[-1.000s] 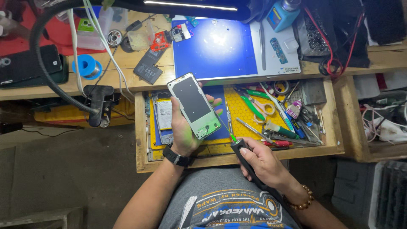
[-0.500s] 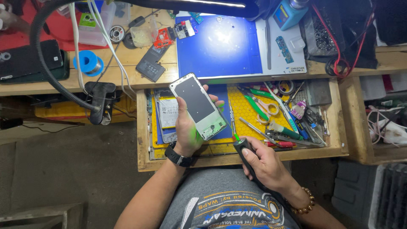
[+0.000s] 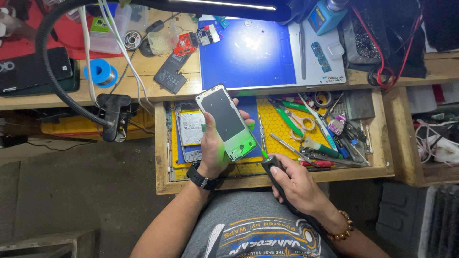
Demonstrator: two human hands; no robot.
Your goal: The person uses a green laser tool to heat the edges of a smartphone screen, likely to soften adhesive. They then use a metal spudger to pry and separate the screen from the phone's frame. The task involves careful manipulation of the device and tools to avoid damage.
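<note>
Your left hand (image 3: 214, 152) wraps the opened phone (image 3: 224, 122) from behind, thumb on its left edge and fingertips curling over the right edge, so the exposed inner face tilts up toward you and the lamp. The phone sits just left of the frame's centre, raised above the open drawer (image 3: 162, 143). Your right hand (image 3: 295, 184) is clenched around a black powered screwdriver (image 3: 275, 174), index finger lying along its top; the tip points up and left at the phone's lower right corner, where a green glow falls on the frame, seemingly from the tool's own light. Holding both over the drawer keeps any loose part above its yellow mat (image 3: 277, 124). Under the phone, a detached battery (image 3: 191, 128) lies on that mat; to the right lie green-handled pliers (image 3: 291, 117) and other tools. Above, on the bench, the blue work mat (image 3: 246, 52) is brightly lit.
</note>
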